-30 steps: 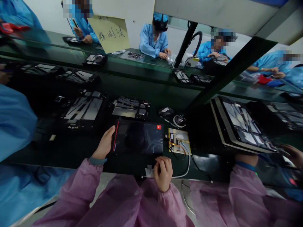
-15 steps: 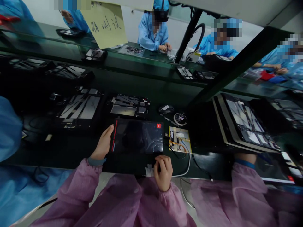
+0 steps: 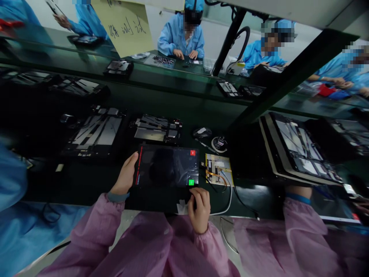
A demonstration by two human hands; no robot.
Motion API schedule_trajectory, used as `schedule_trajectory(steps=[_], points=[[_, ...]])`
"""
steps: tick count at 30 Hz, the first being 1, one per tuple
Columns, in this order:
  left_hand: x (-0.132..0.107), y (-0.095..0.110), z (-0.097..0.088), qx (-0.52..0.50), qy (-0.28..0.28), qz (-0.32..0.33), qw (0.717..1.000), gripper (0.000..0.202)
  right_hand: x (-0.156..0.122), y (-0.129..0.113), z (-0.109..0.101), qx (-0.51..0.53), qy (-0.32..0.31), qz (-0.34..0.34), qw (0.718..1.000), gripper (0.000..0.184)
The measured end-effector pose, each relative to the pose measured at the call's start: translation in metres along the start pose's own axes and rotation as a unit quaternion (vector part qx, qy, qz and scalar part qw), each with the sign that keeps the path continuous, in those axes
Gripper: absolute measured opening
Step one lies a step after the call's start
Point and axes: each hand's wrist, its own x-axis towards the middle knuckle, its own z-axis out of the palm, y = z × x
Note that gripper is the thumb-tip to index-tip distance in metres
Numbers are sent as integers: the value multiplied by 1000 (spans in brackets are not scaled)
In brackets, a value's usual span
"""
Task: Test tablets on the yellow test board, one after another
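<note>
A dark tablet screen point(image 3: 167, 165) lies in front of me, with small red print down its left edge. It shows a red square near the upper right corner and a green square near the lower right. My left hand point(image 3: 125, 175) grips the left edge, thumb along the side and other fingers mostly hidden. At the lower right corner, my right hand point(image 3: 199, 207) is closed, its curled fingertips close to the edge; whether they pinch anything is hidden. A board with yellow edges and orange ribbon cables point(image 3: 218, 170) sits just right of the screen.
Behind the screen lie an opened tablet point(image 3: 157, 129), a black mouse point(image 3: 202, 133) and a coiled white cable point(image 3: 219, 144). Another opened tablet point(image 3: 98, 130) is farther left. Stacked units point(image 3: 305, 150) stand at right, near a neighbour's arm point(image 3: 300, 215). Co-workers sit across the bench.
A green square has appeared at the screen's lower right. My hands have hardly moved. Across the bench, a co-worker's hands have moved apart, and another person at upper left now holds up a flat panel.
</note>
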Motion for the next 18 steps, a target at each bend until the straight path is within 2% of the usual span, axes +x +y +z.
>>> schedule_trajectory(steps=[6,14,18], points=[[-4,3,3,2,-15,10,1000,24,6,0,-7,-89,-4,-4,996,47],[0,1,3,-10,11,-2,1000,20,6,-3,-6,-99,0,-12,995,42],[5,-2,0,-15,-10,8,1000,25,7,-15,-2,-59,-5,-25,998,46]])
